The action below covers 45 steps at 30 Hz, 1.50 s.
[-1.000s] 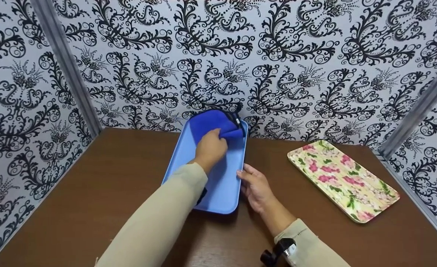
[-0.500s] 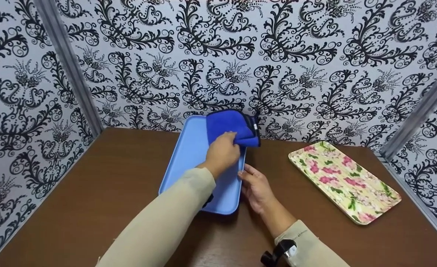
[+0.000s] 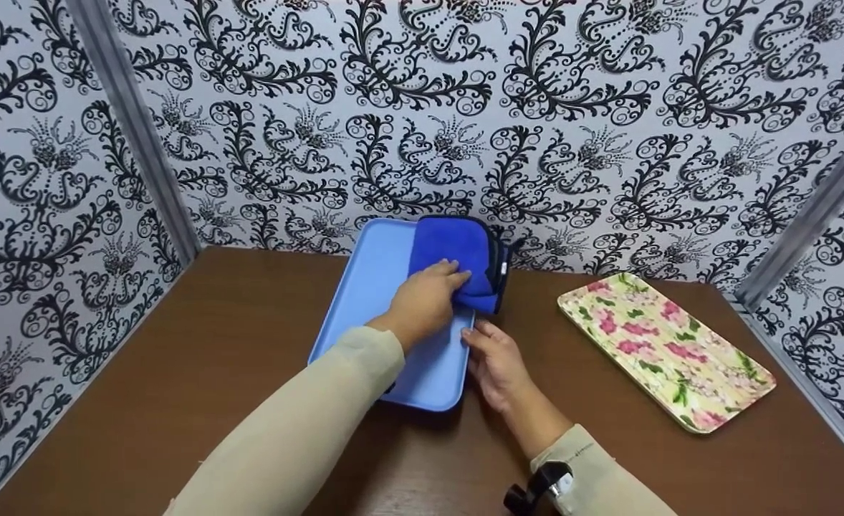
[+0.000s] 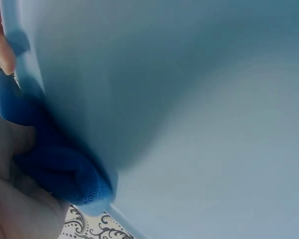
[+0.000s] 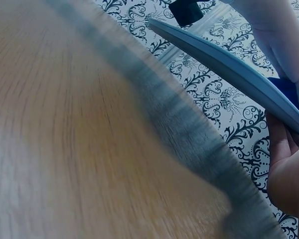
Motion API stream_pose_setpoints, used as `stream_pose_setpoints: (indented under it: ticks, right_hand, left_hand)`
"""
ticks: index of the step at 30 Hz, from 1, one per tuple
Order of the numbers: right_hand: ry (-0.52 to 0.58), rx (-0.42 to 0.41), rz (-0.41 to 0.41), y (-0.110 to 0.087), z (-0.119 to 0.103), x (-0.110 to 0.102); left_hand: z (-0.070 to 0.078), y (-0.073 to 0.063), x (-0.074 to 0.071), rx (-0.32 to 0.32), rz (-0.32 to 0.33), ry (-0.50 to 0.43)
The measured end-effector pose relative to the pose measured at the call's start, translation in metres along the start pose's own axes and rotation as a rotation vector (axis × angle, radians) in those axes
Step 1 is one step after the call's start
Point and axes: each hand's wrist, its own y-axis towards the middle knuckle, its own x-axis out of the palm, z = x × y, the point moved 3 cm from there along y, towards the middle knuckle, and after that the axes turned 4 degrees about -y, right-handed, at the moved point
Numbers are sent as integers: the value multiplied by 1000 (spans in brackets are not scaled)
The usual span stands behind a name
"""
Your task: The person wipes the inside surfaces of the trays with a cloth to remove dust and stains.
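Note:
A light blue rectangular tray [image 3: 365, 287] is held tilted above the table. My right hand [image 3: 497, 365] grips its right edge, thumb on top and fingers beneath; the right wrist view shows the tray [image 5: 229, 64] edge-on, clear of the tabletop. My left hand [image 3: 425, 297] reaches over the tray and holds a dark blue cloth [image 3: 451, 240] with black trim against its far right part. Part of the cloth hangs past the right rim. Up close in the left wrist view, the cloth [image 4: 60, 164] is bunched between thumb and palm.
A floral tray [image 3: 665, 351], cream with pink flowers, lies on the brown table [image 3: 214, 344] to the right. Patterned black-and-white walls [image 3: 422, 107] enclose the back and sides. A black wrist camera [image 3: 536, 487] sits on the right sleeve.
My left hand has moved the cloth rightward across the tray, over the right rim, then slightly toward me. The tray has shifted only a little; my right hand keeps its grip.

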Motion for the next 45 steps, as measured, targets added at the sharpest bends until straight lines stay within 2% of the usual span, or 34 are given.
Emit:
stream_pose_setpoints:
  ticks: [7, 17, 24, 31, 41, 45]
  right_hand:
    - [32, -4, -12, -1, 0, -1]
    - [5, -5, -2, 0, 1, -2]
    - [-8, -7, 1, 0, 1, -3]
    - [-22, 12, 24, 1, 2, -5]
    - [-19, 5, 46, 2, 2, -5]
    - [-18, 6, 62, 1, 2, -4]
  left_hand:
    - [-7, -6, -3, 89, -2, 129]
    - [-30, -12, -9, 102, -1, 235]
    - [-52, -12, -16, 53, -33, 252]
    - [-69, -16, -20, 12, -33, 275]
    - [-87, -21, -22, -119, -35, 238]
    - [-90, -22, -20, -171, 1, 201]
